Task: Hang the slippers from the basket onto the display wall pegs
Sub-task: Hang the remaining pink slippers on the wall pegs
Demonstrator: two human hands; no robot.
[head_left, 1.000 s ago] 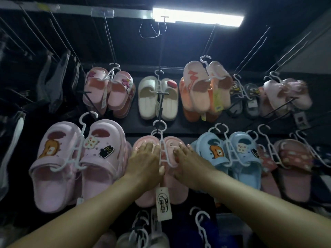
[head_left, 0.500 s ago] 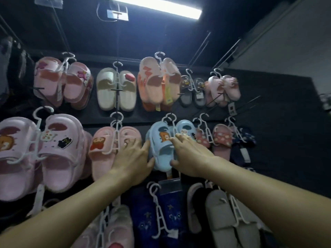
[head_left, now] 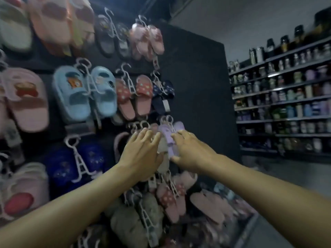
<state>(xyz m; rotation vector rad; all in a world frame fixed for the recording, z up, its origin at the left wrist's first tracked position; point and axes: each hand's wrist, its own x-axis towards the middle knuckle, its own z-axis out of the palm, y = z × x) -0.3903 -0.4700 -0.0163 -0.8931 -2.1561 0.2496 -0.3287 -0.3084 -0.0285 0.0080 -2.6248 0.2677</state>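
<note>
Both hands reach up to a dark display wall (head_left: 197, 83) crowded with hanging slippers. The left hand (head_left: 141, 154) lies flat with fingers spread over a pale grey pair (head_left: 162, 149) in the lower middle of the wall. The right hand (head_left: 189, 153) is just beside it, fingers curled on the lilac slippers (head_left: 169, 138), thumb under the sole; whether it truly grips them I cannot tell, since the frame is blurred. These slippers hang on a white hanger (head_left: 169, 121) near the wall's right edge. Above and to the left hang a blue pair (head_left: 84, 93), then a red dotted pair (head_left: 134, 97) to its right. Far right stand shelves (head_left: 286, 104) full of bottles
</note>
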